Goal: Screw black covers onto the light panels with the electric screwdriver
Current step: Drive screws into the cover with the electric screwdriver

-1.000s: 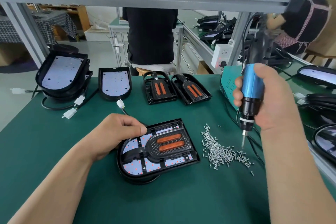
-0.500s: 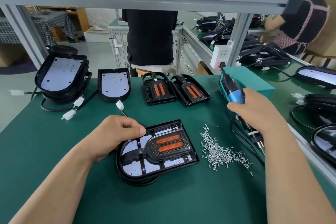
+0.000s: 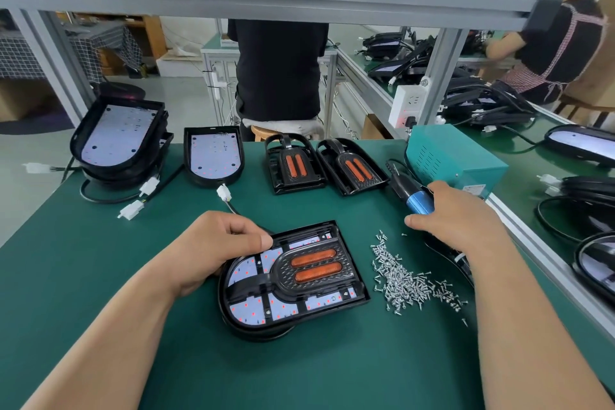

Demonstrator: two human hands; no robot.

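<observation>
- Left hand [image 3: 219, 243] grips the panel [image 3: 249, 316] at near centre, thumb on its cover [image 3: 309, 268].
- Right hand [image 3: 459, 220] curls round the screwdriver [image 3: 421, 201], low at right.
- Screws [image 3: 402, 280] lie between (load one first); keep the cover pinned flat and the bit upright.

Plain dark green table mat [image 3: 100, 263]. Under left fingers [image 3: 256, 238]: black plastic lamp housing [image 3: 253, 331], white LED board [image 3: 248, 311] inside speckled with red dots. On it a black plastic cover [image 3: 283, 280] with fine dotted texture and two orange oblong lenses. Under right fingers [image 3: 419, 221]: electric screwdriver [image 3: 420, 201], blue barrel, black ends. Between both sets of fingers: silver metal screws [image 3: 399, 280]. Beyond right fingers: teal metal box [image 3: 456, 156]. Beyond left fingers: spare black covers [image 3: 299, 181] with orange strips, white plastic plug [image 3: 223, 192] on black cable, and far off a black-and-white checked cloth [image 3: 106, 43]
</observation>
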